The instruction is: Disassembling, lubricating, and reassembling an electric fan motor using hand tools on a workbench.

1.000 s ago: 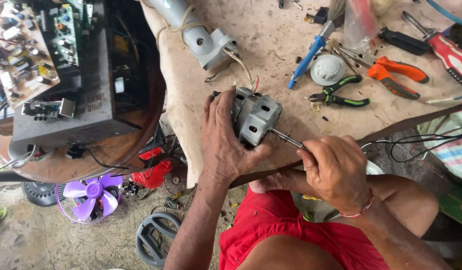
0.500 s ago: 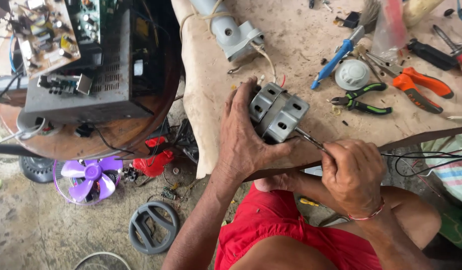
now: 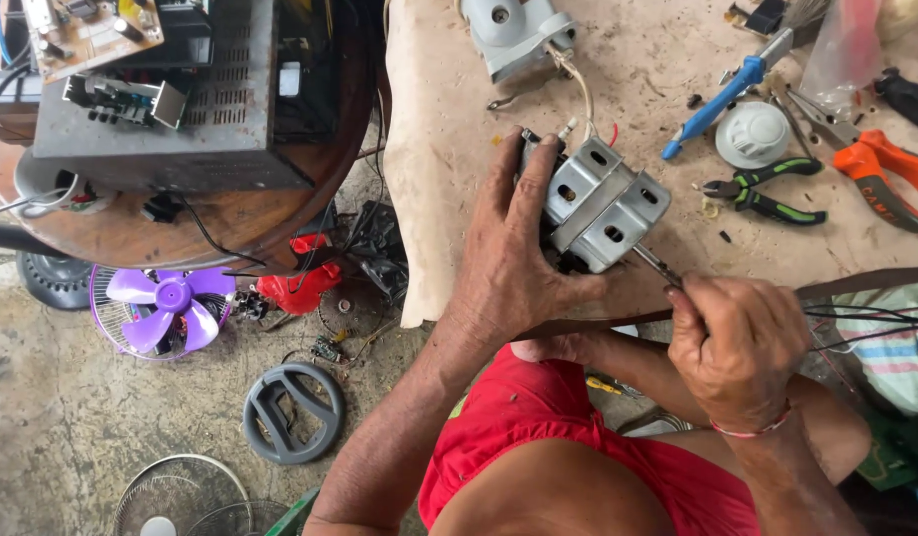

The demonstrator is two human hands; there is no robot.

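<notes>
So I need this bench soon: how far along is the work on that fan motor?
Done: the grey motor is out of its fan; a purple blade and grille lie on the floor. In hand: the left hand steadies it while the right hand works a screwdriver at its bracket. Left: the casing looks closed; pliers lie unused.
</notes>
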